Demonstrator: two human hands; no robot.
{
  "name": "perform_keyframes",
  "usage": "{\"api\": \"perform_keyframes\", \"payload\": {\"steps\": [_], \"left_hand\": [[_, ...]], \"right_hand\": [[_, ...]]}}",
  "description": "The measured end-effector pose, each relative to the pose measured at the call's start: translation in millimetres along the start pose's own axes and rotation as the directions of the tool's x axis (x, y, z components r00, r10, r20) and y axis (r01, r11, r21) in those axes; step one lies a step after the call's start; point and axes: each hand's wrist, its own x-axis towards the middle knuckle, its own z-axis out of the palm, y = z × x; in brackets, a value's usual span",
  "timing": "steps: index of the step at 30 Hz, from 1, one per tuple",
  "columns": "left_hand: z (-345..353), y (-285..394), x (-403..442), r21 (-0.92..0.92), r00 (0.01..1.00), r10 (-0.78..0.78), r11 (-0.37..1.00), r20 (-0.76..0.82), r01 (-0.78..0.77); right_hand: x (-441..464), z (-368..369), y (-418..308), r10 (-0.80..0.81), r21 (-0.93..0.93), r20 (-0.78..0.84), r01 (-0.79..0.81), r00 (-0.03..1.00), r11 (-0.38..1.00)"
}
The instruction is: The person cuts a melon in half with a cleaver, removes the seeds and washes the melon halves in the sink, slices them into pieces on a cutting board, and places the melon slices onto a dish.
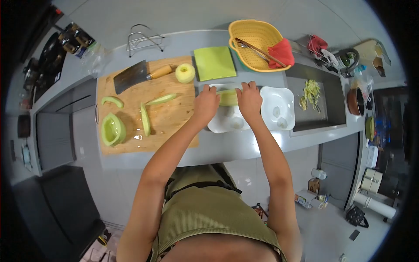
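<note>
My left hand (207, 104) and my right hand (250, 102) are closed on the two ends of a pale green melon-like piece (228, 98). They hold it level over the far part of a white plate (218, 125), where a small translucent piece (236, 122) lies. Whether the green piece touches the plate is unclear. Just right of my right hand stands a second white plate (268, 97) with small translucent pieces (279, 118) on it. To the left, a wooden cutting board (131, 146) bears a hollowed green melon section (113, 130) and several cut strips (145, 118).
A cleaver (133, 78) and a peeled round fruit (185, 73) lie on the board's far side. Behind the plates are a green cloth (214, 63) and a yellow basket (251, 32) with chopsticks and a red cloth. Peelings (311, 94) lie in the sink (321, 118).
</note>
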Motion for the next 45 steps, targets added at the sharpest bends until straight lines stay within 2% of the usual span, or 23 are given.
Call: {"api": "perform_keyframes", "payload": {"steps": [2, 6, 8, 9, 12, 15, 19, 22, 23, 25, 26, 29, 32, 37, 40, 43, 45], "left_hand": [[-15, -12, -8, -0.020, 0.993, 0.052, 0.998, -0.110, -0.054], [-51, -67, -27, 0.157, 0.954, 0.064, 0.987, -0.292, -0.018], [-75, -93, -39, 0.211, 0.904, 0.060, 0.977, -0.424, 0.034], [-84, -106, -44, 0.161, 0.911, -0.027, 0.982, -0.410, 0.101], [-100, -141, -55, 0.442, 0.901, 0.093, 0.890, -0.424, 0.116], [-107, -163, -56, 0.472, 0.961, 0.086, 0.880, -0.264, 0.051], [-111, -161, -58, 0.363, 0.958, 0.116, 0.932, -0.261, -0.014], [-106, -141, -58, 0.277, 0.935, 0.192, 0.955, -0.297, -0.107], [-98, -130, -55, 0.240, 0.925, 0.225, 0.959, -0.305, -0.154], [-80, -102, -50, 0.161, 0.914, 0.279, 0.957, -0.295, -0.241], [-68, -86, -48, 0.119, 0.912, 0.305, 0.952, -0.276, -0.282], [-34, -46, -44, 0.049, 0.896, 0.387, 0.921, -0.216, -0.386], [-2, -25, -42, 0.054, 0.873, 0.448, 0.893, -0.194, -0.446], [19, -18, -39, 0.174, 0.886, 0.440, 0.893, -0.143, -0.415], [19, -20, -37, 0.189, 0.881, 0.444, 0.890, -0.162, -0.414], [3, -23, -42, 0.121, 0.873, 0.399, 0.917, -0.281, -0.381], [-8, -43, -51, 0.081, 0.908, 0.311, 0.950, -0.281, -0.300]], "right_hand": [[0, -5, -19, -0.151, -0.007, -0.113, 0.151, 0.982, 0.988], [-8, 24, -84, -0.419, 0.275, -0.035, 0.412, 0.907, 0.869], [-13, 43, -122, -0.398, 0.447, 0.038, 0.341, 0.917, 0.827], [-15, 52, -136, -0.391, 0.525, 0.080, 0.295, 0.917, 0.799], [-12, 78, -163, -0.280, 0.613, 0.211, 0.097, 0.937, 0.784], [-9, 104, -170, -0.224, 0.606, 0.232, 0.039, 0.947, 0.794], [-9, 107, -164, -0.137, 0.632, 0.231, -0.042, 0.963, 0.774], [-14, 76, -146, -0.015, 0.670, 0.161, -0.098, 0.987, 0.736], [-17, 62, -139, 0.058, 0.732, 0.089, -0.105, 0.994, 0.674], [-20, 49, -103, 0.122, 0.752, 0.037, -0.108, 0.992, 0.650], [-23, 42, -83, 0.157, 0.761, 0.011, -0.111, 0.987, 0.640], [-42, 11, -38, 0.323, 0.691, 0.052, -0.268, 0.945, 0.672], [-63, 19, 6, 0.372, 0.596, 0.002, -0.300, 0.928, 0.745], [-69, 37, 28, 0.351, 0.521, 0.010, -0.305, 0.936, 0.797], [-68, 30, 22, 0.313, 0.416, 0.000, -0.285, 0.950, 0.863], [-65, 6, -3, 0.226, 0.320, -0.147, -0.170, 0.963, 0.932], [-55, 0, -31, 0.097, 0.401, -0.089, -0.053, 0.991, 0.915]]}}
